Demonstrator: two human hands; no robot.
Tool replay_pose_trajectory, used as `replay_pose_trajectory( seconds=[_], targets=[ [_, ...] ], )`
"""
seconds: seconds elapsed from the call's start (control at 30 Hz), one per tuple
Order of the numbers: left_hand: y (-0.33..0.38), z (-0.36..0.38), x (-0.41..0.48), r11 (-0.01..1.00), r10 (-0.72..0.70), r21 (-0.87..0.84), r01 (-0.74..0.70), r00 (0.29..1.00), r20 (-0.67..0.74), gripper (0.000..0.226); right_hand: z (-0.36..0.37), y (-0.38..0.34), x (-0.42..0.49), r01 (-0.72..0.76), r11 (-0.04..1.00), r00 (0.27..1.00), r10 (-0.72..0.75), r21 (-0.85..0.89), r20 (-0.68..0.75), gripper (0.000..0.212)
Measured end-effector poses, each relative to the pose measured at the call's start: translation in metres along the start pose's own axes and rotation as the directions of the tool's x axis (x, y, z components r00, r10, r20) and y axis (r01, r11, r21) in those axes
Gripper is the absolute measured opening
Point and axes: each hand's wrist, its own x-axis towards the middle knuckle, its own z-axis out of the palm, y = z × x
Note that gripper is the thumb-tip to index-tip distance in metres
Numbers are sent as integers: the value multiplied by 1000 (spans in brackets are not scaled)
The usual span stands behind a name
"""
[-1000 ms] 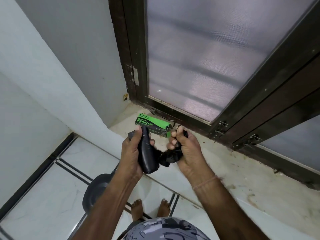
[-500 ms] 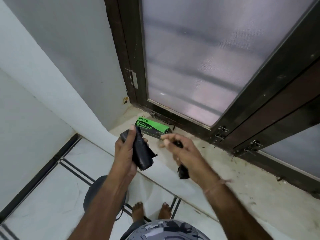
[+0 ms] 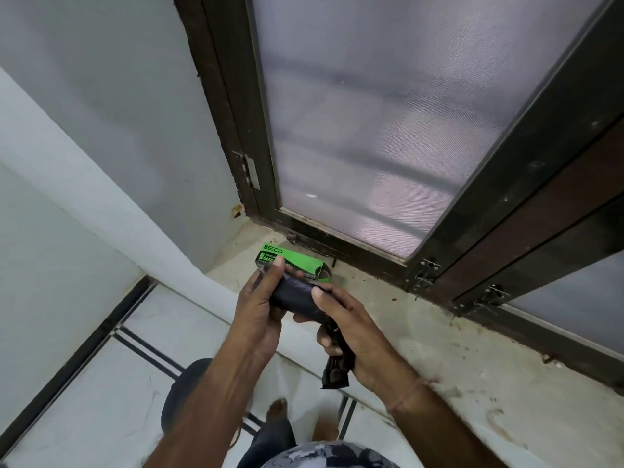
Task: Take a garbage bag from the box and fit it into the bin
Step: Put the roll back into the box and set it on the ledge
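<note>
The left forearm hides most of the dark bin [image 3: 179, 396] on the floor, and the left hand [image 3: 258, 309] covers part of the green box [image 3: 293, 261] on the far sill [image 3: 472, 366]. That hand wraps a black roll of bags [image 3: 293, 297], whose long axis runs far-left to near-right. The right hand [image 3: 354, 329] rests its thumb on the roll, and its curled fingers grip a folded garbage bag [image 3: 336, 371] that hangs downward.

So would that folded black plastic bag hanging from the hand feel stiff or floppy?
Probably floppy: the folded black plastic bag droops limply below the right hand. Likely very light too, since only the curled lower fingers hold it.
</note>
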Motion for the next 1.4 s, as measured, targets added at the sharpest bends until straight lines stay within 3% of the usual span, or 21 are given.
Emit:
replay_pose_trajectory(
  seconds=[0.07,0.13,0.17,0.23,0.3,0.4,0.47,0.67,0.83,0.97,1.1,1.27,1.4],
  targets=[
    [0,-2,6,986,51,158,-53,999,16,35,-7,2,1,21,999,999,-19,31,-51,29],
    [1,-7,16,894,190,403,-194,980,50,40,-18,0,-1,63,996,991,-55,64,-120,29],
    [2,-11,26,777,283,566,-276,956,77,39,-25,-1,-1,93,992,984,-78,86,-161,27],
    [5,-21,49,394,414,847,-357,892,184,49,-37,-3,-2,145,984,962,-114,107,-248,22],
    [5,-28,70,67,342,933,-354,887,312,72,-44,-4,-3,174,980,930,-131,98,-344,19],
    [2,-33,92,-190,133,909,-370,908,397,83,-45,-5,0,200,979,885,-157,51,-439,18],
    [3,-36,103,-195,102,889,-415,893,439,77,-42,-5,2,213,977,856,-174,26,-487,18],
    [12,-45,114,-9,156,825,-564,815,559,63,-34,2,9,253,967,734,-216,-35,-643,20],
    [25,-51,116,115,224,777,-619,778,587,65,-24,10,6,255,954,755,-296,-154,-585,18],
    [37,-55,122,148,239,777,-612,785,572,63,-16,7,-4,232,909,775,-388,-347,-499,23],
    [43,-58,123,140,249,729,-670,737,629,61,-9,-5,-9,187,794,788,-472,-578,-394,28],
    [52,-61,122,61,200,675,-735,672,714,61,-4,-18,-9,208,720,782,-529,-662,-329,30],
    [55,-62,120,90,180,662,-744,666,724,64,0,-20,-8,196,788,779,-487,-584,-396,28]
  ],
)
